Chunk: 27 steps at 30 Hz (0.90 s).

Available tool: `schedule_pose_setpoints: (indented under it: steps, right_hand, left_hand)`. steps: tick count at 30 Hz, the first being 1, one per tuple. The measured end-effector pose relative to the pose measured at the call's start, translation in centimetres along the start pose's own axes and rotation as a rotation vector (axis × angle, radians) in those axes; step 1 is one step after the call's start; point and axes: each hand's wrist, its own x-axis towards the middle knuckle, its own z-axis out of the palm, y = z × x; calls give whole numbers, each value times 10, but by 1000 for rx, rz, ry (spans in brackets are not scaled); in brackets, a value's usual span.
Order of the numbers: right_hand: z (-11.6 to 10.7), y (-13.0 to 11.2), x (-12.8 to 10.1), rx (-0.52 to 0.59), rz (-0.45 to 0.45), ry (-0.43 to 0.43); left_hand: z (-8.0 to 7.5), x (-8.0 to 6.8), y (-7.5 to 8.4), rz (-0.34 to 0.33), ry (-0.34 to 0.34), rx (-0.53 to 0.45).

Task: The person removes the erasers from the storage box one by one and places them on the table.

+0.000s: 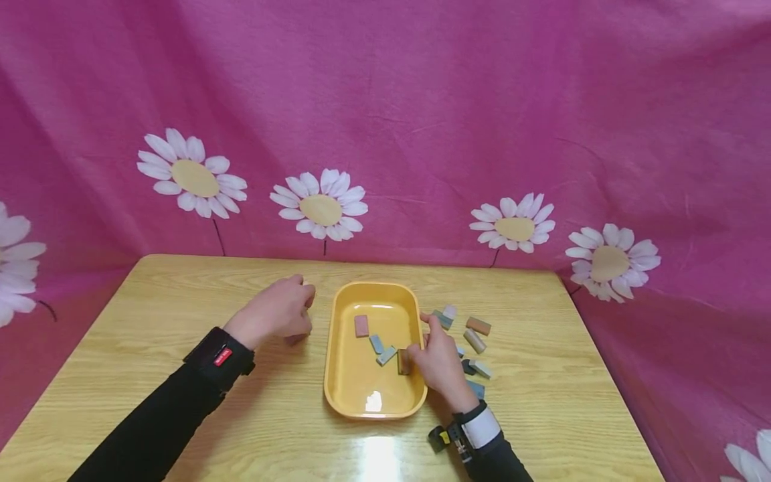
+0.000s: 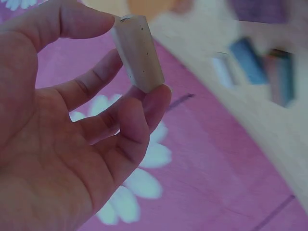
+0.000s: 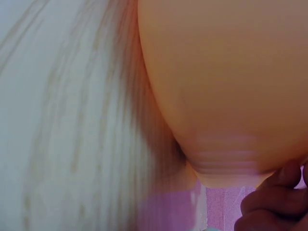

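Observation:
In the left wrist view my left hand (image 2: 72, 110) pinches a beige block (image 2: 139, 53) between thumb and fingertips. The head view has this hand (image 1: 274, 311) low over the table, left of the yellow tray (image 1: 373, 391), its fingertips partly hidden. My right hand (image 1: 442, 358) grips the tray's right rim, thumb inside. Just beside that thumb, a brown block (image 1: 403, 362) sits in the tray. Also inside it lie a pink block (image 1: 361, 326), a blue block (image 1: 376, 344) and a grey-green block (image 1: 386, 356). Close up, the tray wall (image 3: 226, 86) fills much of the right wrist view.
Several small blocks lie right of the tray, among them a brown one (image 1: 478, 326), a tan one (image 1: 475, 341) and a blue one (image 1: 476, 389). Behind the wooden table (image 1: 524, 442) hangs a pink curtain (image 1: 415, 120) with white daisies.

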Motion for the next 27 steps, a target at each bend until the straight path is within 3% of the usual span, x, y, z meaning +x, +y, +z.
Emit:
schedule_pose_setpoints:
  steps: [7, 14, 20, 27]
  right_hand:
    - [2, 1, 0, 7, 5, -10]
    - [2, 2, 1, 23, 15, -6]
    - [2, 0, 0, 11, 21, -15]
    - [-1, -1, -1, -5, 14, -2]
  left_hand:
    - [15, -24, -36, -48, 8, -7]
    - [31, -37, -57, -41, -25, -19]
    - [38, -40, -65, -63, -61, 30]
    - [25, -33, -56, -48, -38, 80]
